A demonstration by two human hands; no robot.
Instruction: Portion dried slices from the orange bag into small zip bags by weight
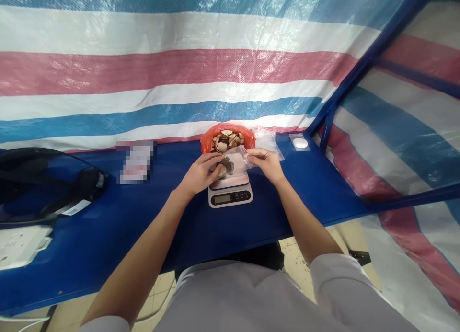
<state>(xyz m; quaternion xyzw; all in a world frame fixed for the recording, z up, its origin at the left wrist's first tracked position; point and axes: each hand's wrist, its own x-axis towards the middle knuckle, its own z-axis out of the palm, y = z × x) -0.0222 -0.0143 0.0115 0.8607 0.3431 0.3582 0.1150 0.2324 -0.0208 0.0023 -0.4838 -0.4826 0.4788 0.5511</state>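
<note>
My left hand [203, 172] is closed on the filled end of a clear plastic bag [239, 157], above a white kitchen scale [230, 198]. Inside the bag, near my left fingers, are a few dark and pale pieces [227, 165]. Fingers of my right hand [266, 163] pinch the bag's other end. Just behind the scale, an orange-red plastic bag [206, 141] lies open, full of brown and pale cut chunks [227, 140]. The scale's display is too dark to read.
Flat clear bags [266, 139] lie right of the orange-red bag, and a small bag with a white round item [299, 143] beyond. A blurred packet [137, 162], black strapped gear [82, 188] and a white power strip [21, 246] occupy the blue table's [143, 207] left.
</note>
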